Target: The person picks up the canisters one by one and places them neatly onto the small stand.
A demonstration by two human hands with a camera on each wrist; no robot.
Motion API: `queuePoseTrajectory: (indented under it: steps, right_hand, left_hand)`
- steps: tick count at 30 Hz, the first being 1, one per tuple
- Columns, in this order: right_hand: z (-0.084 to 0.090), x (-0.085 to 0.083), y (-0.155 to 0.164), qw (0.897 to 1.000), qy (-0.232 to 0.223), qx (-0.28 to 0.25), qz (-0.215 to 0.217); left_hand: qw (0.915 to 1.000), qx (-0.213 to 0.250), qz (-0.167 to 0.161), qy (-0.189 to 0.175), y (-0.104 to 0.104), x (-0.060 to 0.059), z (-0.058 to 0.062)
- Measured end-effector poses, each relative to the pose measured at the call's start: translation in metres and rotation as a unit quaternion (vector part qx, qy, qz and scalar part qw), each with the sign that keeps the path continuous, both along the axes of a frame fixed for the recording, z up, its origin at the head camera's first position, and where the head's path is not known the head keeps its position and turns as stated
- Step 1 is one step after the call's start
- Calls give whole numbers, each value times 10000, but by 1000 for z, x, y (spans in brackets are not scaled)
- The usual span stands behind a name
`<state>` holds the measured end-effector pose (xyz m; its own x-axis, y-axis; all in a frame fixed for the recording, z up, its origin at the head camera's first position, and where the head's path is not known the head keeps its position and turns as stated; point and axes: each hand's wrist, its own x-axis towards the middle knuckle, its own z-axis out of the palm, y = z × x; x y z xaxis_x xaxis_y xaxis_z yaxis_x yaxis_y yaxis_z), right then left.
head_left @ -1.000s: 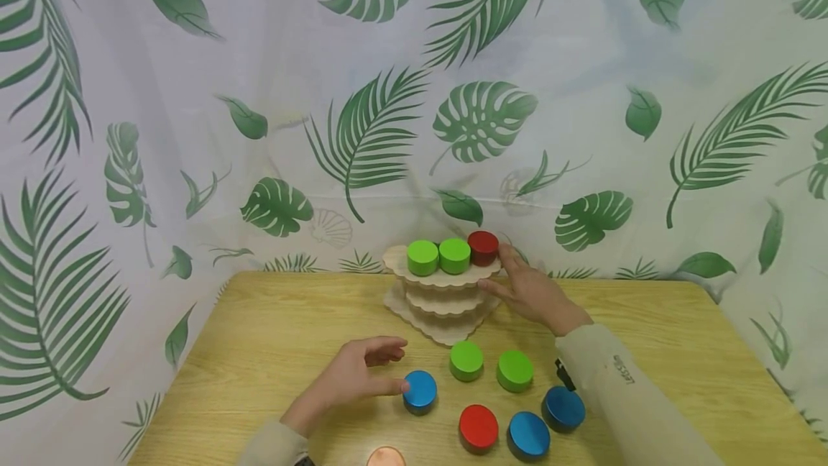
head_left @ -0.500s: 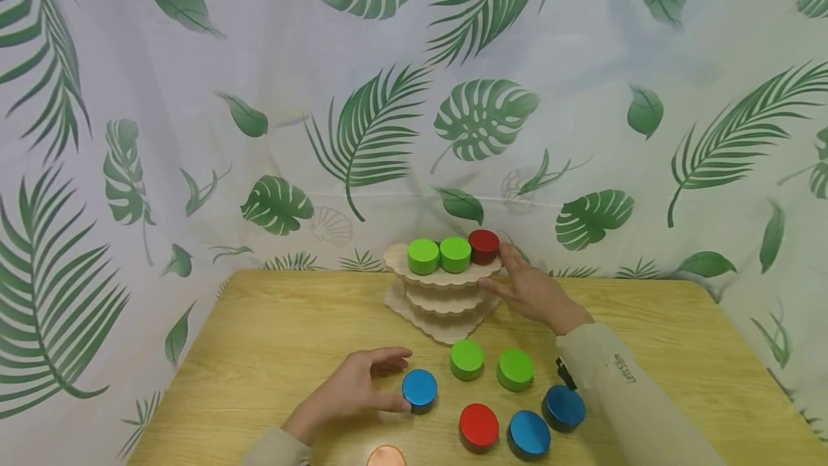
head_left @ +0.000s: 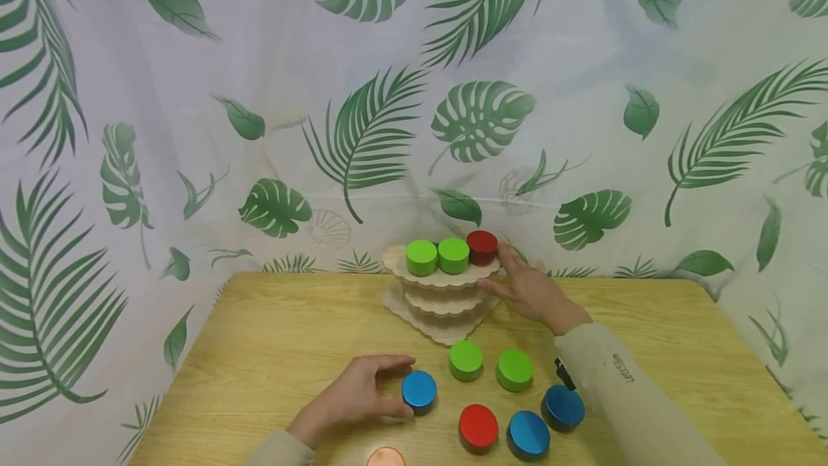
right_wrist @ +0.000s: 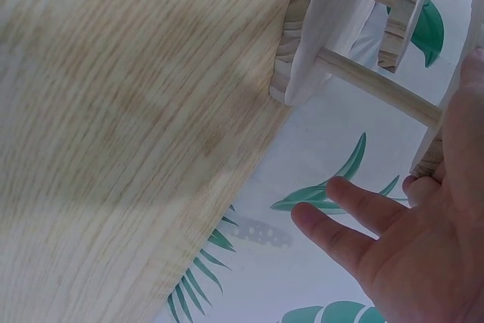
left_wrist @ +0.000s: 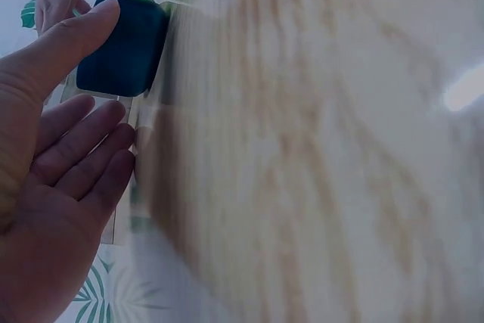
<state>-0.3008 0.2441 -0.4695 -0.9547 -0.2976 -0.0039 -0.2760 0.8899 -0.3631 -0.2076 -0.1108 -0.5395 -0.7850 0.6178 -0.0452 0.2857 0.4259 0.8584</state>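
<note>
Copper-coloured disc (head_left: 385,457) cut off by the head view's bottom edge.

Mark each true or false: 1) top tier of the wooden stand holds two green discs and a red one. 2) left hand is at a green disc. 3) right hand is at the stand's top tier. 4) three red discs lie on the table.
1) True: the wooden stand carries two green discs and a red disc on its top tier.
2) False: the left hand touches the blue disc.
3) True: the right hand rests at the top tier's edge, by the red disc.
4) False: only one red disc lies on the table.
</note>
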Motion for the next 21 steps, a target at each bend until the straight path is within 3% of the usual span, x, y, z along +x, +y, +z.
queuePoseTrajectory:
  steps: [10, 21]
  right_hand:
    - [1, 1, -1, 10000, 66, -45, 43]
    - [0, 2, 1, 9999, 94, -30, 65]
  left_hand:
    - [9993, -121, 89, 337, 0, 2, -4]
    - [9985, -276, 205, 429, 4, 6, -7]
